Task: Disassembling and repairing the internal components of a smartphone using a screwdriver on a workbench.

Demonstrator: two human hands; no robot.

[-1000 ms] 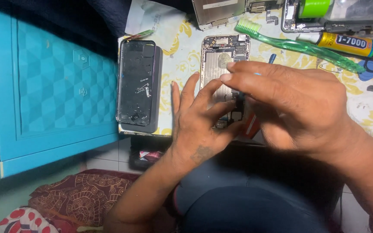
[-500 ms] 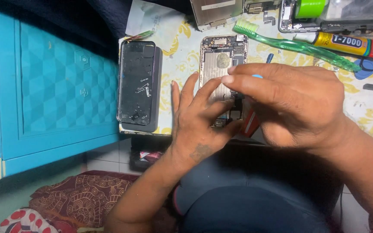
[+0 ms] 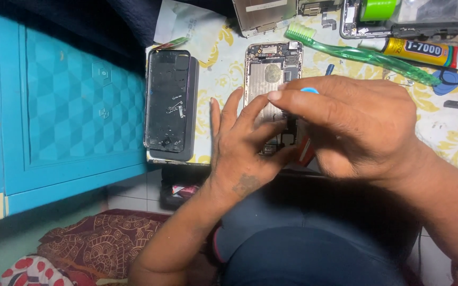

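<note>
An opened phone (image 3: pixel 271 69) with its insides showing lies face up on the flowered table cover (image 3: pixel 223 79). My left hand (image 3: pixel 239 145) rests on its lower half with the fingers spread, pressing it down. My right hand (image 3: pixel 356 127) hovers over the same spot, pinched around a small screwdriver. Only the screwdriver's blue top cap (image 3: pixel 309 90) and a bit of red near the palm show. The phone's lower end is hidden under both hands.
A black screen panel (image 3: pixel 168 103) lies left of the phone at the table's edge. Behind are a green toothbrush (image 3: pixel 361 53), a glue tube (image 3: pixel 420 50), a green tape roll (image 3: pixel 380 8) and another phone frame (image 3: pixel 263 13). A turquoise cabinet door (image 3: pixel 64 106) stands at left.
My right hand has shifted very slightly over the phone, and the blue cap shows more clearly. My left hand stays where it was.
</note>
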